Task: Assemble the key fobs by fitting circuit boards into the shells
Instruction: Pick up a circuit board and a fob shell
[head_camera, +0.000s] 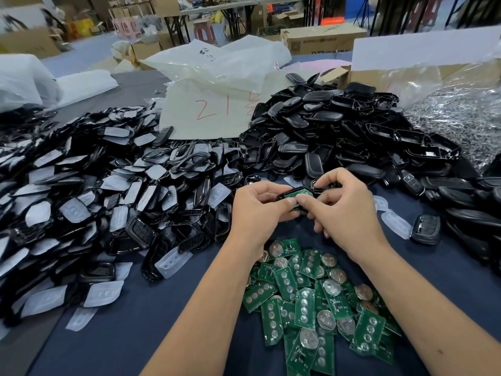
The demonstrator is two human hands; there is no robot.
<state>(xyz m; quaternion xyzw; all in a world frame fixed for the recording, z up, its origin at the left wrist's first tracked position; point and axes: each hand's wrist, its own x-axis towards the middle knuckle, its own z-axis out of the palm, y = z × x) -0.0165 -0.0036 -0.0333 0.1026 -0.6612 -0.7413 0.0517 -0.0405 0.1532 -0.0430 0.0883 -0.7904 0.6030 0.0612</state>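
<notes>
Both hands are gripping one black shell [287, 198] with a green circuit board [299, 194] seated in it, the left hand [257, 210] pinching its near end and the right hand [344, 210] curling around the far end, while loose boards [311, 302] are lying at six o'clock and heaped shells [339, 131] at one o'clock.

Most of the black shell [284, 197] is covered by the left hand [254, 210] and right hand [344, 210]; only a sliver of the green circuit board [301, 195] shows between the thumbs, so how deep it sits cannot be told. The left shell pile [81, 191] runs past the left edge. The nearest boards [309, 356] are cut by the bottom edge. The far room is blurred.
</notes>
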